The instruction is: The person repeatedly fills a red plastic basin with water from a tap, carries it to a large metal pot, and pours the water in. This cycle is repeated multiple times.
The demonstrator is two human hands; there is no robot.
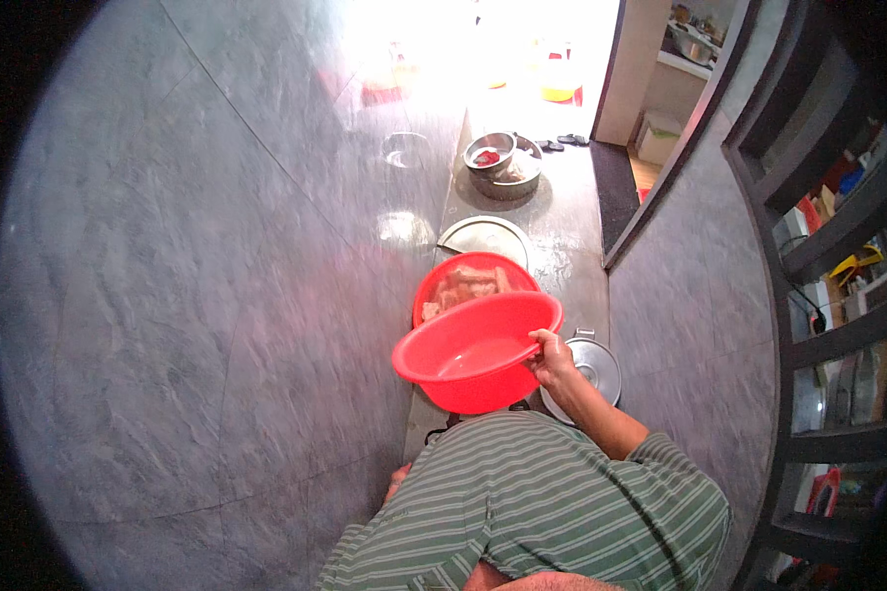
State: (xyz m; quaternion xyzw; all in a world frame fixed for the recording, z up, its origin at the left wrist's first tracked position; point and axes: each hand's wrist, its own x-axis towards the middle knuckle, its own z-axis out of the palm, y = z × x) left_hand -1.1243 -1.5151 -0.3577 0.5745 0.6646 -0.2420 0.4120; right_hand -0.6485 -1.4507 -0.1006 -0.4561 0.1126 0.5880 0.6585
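Observation:
My right hand point(551, 358) grips the right rim of a red plastic basin point(480, 347), which is tilted and looks bare inside apart from a small bright spot. Behind it, partly covered, a second red basin point(420, 295) stands low and holds pale pink pieces that look like raw meat point(466, 284). Only a small part of my left hand point(398, 480) shows, low beside my striped shirt; its fingers are hidden. Under my right forearm lies a round metal lid point(595, 369) with a side handle beyond it.
Past the basins lies a round metal lid or board point(488, 233). Farther off, a small metal bowl point(490, 151) with something red sits on a wider metal pot point(506, 190). Dark slippers point(573, 139) lie near the doorway. Dark slatted shelving point(820, 325) stands at the right; a grey wall point(192, 295) rises left.

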